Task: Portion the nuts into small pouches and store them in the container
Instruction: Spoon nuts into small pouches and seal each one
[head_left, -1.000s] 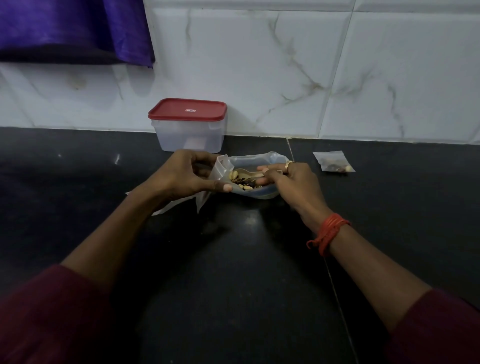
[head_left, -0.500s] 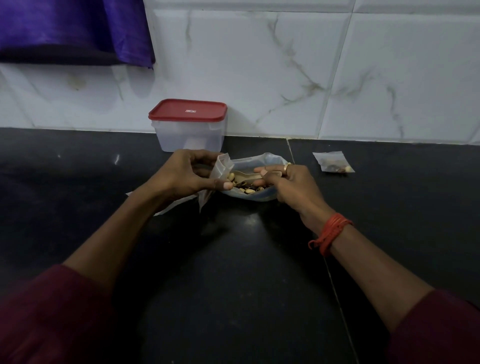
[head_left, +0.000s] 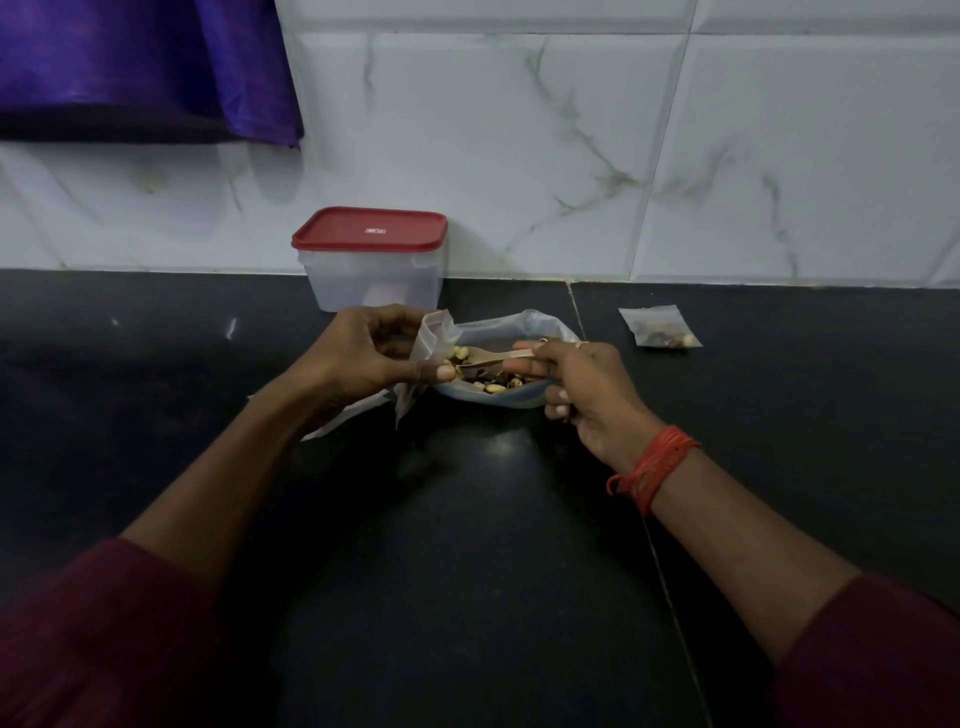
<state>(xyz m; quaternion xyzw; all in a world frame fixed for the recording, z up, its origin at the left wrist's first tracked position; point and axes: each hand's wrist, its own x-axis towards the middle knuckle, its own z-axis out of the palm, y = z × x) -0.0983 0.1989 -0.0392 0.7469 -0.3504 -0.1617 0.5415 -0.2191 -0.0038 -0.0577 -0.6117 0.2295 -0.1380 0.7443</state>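
We are holding a small pouch (head_left: 432, 338) in our left hand (head_left: 358, 358) — thumb and fingers are pinching it by its mouth, so it is standing upright just beside the bag (head_left: 524, 325). Our right hand (head_left: 587, 389) is gripping a spoon (head_left: 496, 357) by the handle, fingers curled round it. The spoon is pointing left over the bag, its bowl carrying a few pale nuts right at the pouch's mouth. We cannot tell whether the bowl is touching our left thumb or only lying next to it.

More nuts (head_left: 491, 385) are lying in the open bag, which is resting on the black counter (head_left: 467, 545) between our hands, nearer the back edge than the front.

The container (head_left: 371, 283) is standing at the counter's back edge against the tiled wall (head_left: 519, 130), its red lid (head_left: 369, 228) on — just behind our left hand. A second pouch (head_left: 660, 327), already holding nuts, is lying flat near the back edge, to the right of the bag and apart from our right hand. Pale flat plastic (head_left: 358, 410) is poking out from under our left wrist.

We are wearing orange thread (head_left: 652, 465) on the right wrist and maroon sleeves (head_left: 104, 634). A purple cloth (head_left: 130, 67) is hanging over the wall at the upper left.
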